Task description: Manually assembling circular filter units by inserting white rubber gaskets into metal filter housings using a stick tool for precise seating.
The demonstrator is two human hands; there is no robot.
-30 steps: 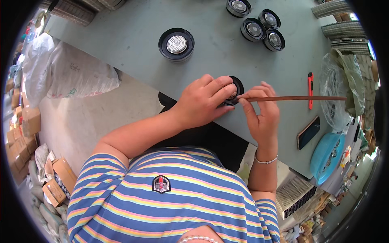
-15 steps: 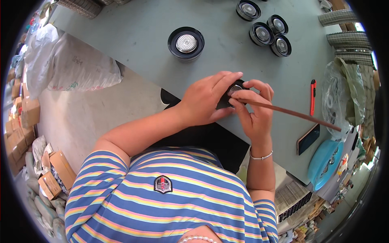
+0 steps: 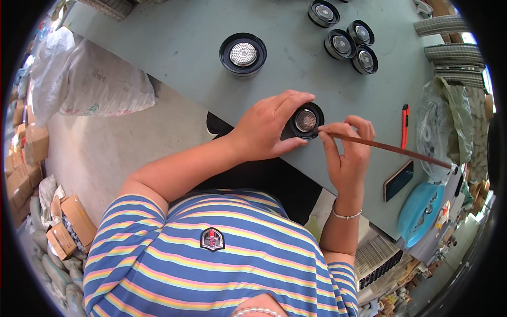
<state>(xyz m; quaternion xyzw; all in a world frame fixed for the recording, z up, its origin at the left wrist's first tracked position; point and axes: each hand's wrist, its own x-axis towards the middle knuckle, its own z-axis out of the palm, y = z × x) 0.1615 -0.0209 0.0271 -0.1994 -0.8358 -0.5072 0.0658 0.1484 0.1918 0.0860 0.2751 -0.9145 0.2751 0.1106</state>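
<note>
Near the table edge, my left hand grips a round black cap by its side, thumb below and fingers above. A perforated silver disc sits in the middle of the cap, facing up. Just to its right, my right hand pinches a thin brown stick between thumb and fingers. One end of the stick is at the cap's rim, and the rest runs out to the right. Whether that end touches the rim I cannot tell. Beyond my hands stands another black cap with a perforated silver disc.
Several black caps with silver centres stand at the far right of the grey-green table. A red utility knife, a phone and a blue basin lie to the right. A large plastic sack is at left.
My right hand has drawn back to the right with the stick, uncovering the cap's perforated disc. My left hand keeps its hold on the cap.
</note>
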